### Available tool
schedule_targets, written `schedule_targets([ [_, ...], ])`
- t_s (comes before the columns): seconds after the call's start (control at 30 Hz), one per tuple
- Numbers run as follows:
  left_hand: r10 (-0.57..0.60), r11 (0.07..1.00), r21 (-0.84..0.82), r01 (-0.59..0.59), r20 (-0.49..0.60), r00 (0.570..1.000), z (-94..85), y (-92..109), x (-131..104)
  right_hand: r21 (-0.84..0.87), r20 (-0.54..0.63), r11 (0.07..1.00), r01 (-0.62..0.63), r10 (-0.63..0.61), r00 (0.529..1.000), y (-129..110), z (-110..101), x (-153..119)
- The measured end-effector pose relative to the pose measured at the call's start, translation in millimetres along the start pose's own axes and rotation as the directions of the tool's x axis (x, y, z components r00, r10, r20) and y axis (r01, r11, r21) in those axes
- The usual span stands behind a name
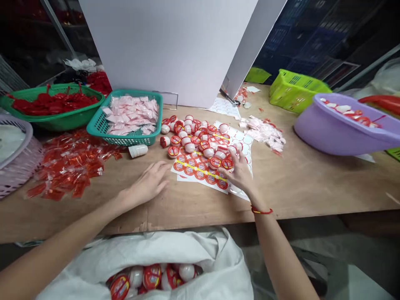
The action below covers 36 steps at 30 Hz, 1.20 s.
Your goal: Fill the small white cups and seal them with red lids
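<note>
My left hand [149, 183] rests on the wooden table with its fingers stretched out, just left of the sticker sheets, holding nothing I can see. My right hand [239, 173], with a red cord at the wrist, reaches over the right front of a heap of small white cups with round red labels [193, 135]. Its fingers are apart and close to the nearest cups; whether they touch one is unclear. Beneath the heap lies a sheet of round red stickers [200, 170] with yellow strips. A white sheet of mostly peeled circles [246, 143] lies to its right.
A teal basket [125, 139] holds pink-white packets; red packets [73, 162] lie left of it. Stacked white cups [138, 150] lie nearby. More packets [264, 132] and a purple basin [340, 129] are right. Below the table edge, a white sack [175, 246] holds labelled cups.
</note>
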<state>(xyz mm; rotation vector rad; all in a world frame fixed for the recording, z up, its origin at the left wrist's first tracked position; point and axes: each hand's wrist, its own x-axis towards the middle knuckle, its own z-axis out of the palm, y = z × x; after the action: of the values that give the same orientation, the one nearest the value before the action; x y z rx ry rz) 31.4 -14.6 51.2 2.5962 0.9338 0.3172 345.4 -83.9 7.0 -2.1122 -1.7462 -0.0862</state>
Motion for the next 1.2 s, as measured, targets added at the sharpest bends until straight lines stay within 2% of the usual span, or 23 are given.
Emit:
schedule_targets([
  [0.13,-0.080,0.972,0.210,0.106,-0.131,0.988,20.2,-9.0,62.8,-0.147,-0.005,0.986,0.073,-0.075,0.997,-43.6,21.2,4.3],
  [0.23,-0.076,0.955,0.276,0.111,-0.136,0.988,31.4,-15.3,87.0,-0.194,-0.030,0.979,0.062,-0.070,0.997,-56.4,31.2,-4.2],
  [0.37,-0.046,0.956,0.281,0.087,-0.149,0.988,42.5,-22.6,88.6,-0.277,-0.055,0.960,-0.031,0.016,0.998,-45.7,33.2,-8.9],
  [0.47,-0.028,0.956,0.282,0.079,-0.180,0.983,44.4,-30.7,84.8,-0.310,-0.032,0.951,0.022,-0.033,0.999,-35.2,29.4,-7.3],
  [0.53,-0.016,0.954,0.289,0.082,-0.226,0.974,43.6,-36.5,86.6,-0.317,-0.065,0.948,0.040,-0.064,0.996,-29.1,27.2,-6.7],
  [0.63,-0.064,0.953,0.265,0.145,-0.293,0.954,42.3,-43.4,94.5,-0.287,-0.130,0.958,0.005,-0.044,0.990,-18.1,25.2,-8.7],
  [0.73,-0.131,0.952,0.228,0.202,-0.293,0.947,41.9,-47.7,99.8,-0.234,-0.118,0.972,0.018,-0.047,0.992,-6.6,22.0,-14.5],
  [0.9,-0.180,0.944,0.216,0.250,-0.298,0.937,44.2,-50.2,97.7,-0.286,-0.105,0.958,-0.030,0.000,0.995,-3.7,17.6,-22.9],
  [1.03,-0.138,0.954,0.223,0.201,-0.271,0.953,40.7,-43.4,93.0,-0.342,-0.086,0.937,-0.067,0.040,0.995,-11.1,27.2,-17.8],
  [1.13,-0.108,0.963,0.212,0.165,-0.257,0.960,26.7,-26.5,62.5,-0.344,-0.093,0.932,-0.113,0.086,0.992,-10.7,26.9,-16.3],
  [1.2,-0.062,0.980,0.173,0.102,-0.224,0.973,13.2,-9.2,20.6,-0.262,-0.091,0.956,-0.131,0.111,0.990,-13.8,14.8,-24.0],
])
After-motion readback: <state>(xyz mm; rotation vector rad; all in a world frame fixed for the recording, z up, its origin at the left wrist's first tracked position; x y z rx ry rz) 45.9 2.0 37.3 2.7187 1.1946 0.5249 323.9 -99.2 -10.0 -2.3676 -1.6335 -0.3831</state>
